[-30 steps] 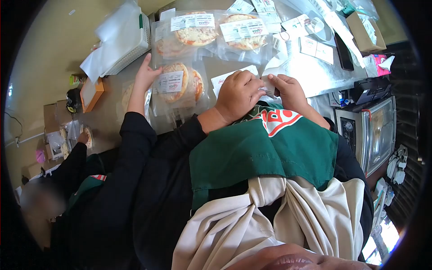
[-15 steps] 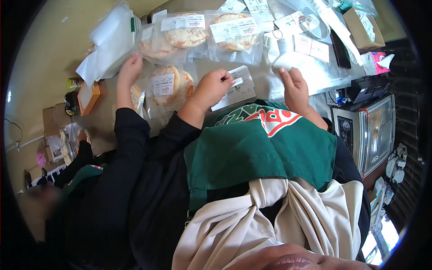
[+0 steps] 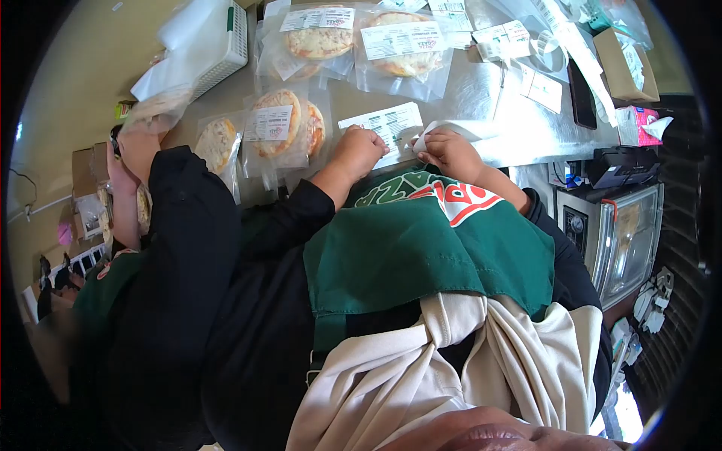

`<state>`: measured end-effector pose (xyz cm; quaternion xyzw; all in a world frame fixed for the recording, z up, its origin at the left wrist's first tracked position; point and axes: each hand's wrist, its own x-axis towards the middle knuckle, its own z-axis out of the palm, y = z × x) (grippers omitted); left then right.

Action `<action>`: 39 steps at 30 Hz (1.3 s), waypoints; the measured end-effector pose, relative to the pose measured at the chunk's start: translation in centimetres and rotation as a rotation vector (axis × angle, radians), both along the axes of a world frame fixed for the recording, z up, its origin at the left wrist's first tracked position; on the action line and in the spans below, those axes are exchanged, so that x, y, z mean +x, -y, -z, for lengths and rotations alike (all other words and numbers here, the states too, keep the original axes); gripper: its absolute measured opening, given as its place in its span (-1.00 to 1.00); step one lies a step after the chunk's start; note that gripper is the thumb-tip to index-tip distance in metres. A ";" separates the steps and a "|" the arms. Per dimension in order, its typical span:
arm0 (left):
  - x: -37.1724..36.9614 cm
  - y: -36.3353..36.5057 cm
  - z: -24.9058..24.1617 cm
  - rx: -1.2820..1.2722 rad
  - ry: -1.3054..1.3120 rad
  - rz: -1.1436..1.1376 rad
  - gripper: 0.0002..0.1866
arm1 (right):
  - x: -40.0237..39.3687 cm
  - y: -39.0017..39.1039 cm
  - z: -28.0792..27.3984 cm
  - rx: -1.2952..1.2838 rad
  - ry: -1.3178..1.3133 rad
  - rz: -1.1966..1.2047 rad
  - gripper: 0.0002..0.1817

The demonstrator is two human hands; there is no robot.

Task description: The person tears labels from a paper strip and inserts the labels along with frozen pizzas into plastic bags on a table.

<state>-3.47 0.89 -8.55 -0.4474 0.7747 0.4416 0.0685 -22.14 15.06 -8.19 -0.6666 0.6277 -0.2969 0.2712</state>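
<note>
A white printed label sheet (image 3: 395, 124) lies on the metal table in front of me. My left hand (image 3: 359, 154) is closed, fingers curled against the label's lower left part; what sits inside them is hidden. Closed at the label's right end, my right hand (image 3: 455, 156) pinches a curling white strip (image 3: 459, 128). Bagged, labelled pizzas lie around: one pizza pack (image 3: 277, 128) left of my left hand, another pizza pack (image 3: 402, 49) beyond the label, and a third pizza pack (image 3: 320, 37) beside that one.
At left, a co-worker's hand (image 3: 139, 154) holds a clear bag (image 3: 158, 111). A white basket (image 3: 226, 49) of plastic stands behind it. Right of me are loose labels (image 3: 541, 89), a phone (image 3: 581, 94), a cardboard box (image 3: 628, 68) and an oven (image 3: 620, 233).
My right hand has moved left with the white strip, up to the label. My left hand has shifted slightly down. The co-worker's hand has moved left and now holds a clear bag.
</note>
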 end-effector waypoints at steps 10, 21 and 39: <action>-2.0 -2.5 -2.5 -0.420 0.333 0.124 -0.70 | 0.0 0.5 0.3 0.023 -0.053 -0.016 -0.76; -0.4 -1.6 -4.4 -0.685 0.153 0.251 -0.47 | -0.1 0.1 -0.7 0.060 0.012 -0.035 -0.76; 0.2 0.1 -2.4 -0.676 0.098 0.125 -0.62 | -0.4 1.5 0.0 -0.097 -0.020 -0.222 -0.77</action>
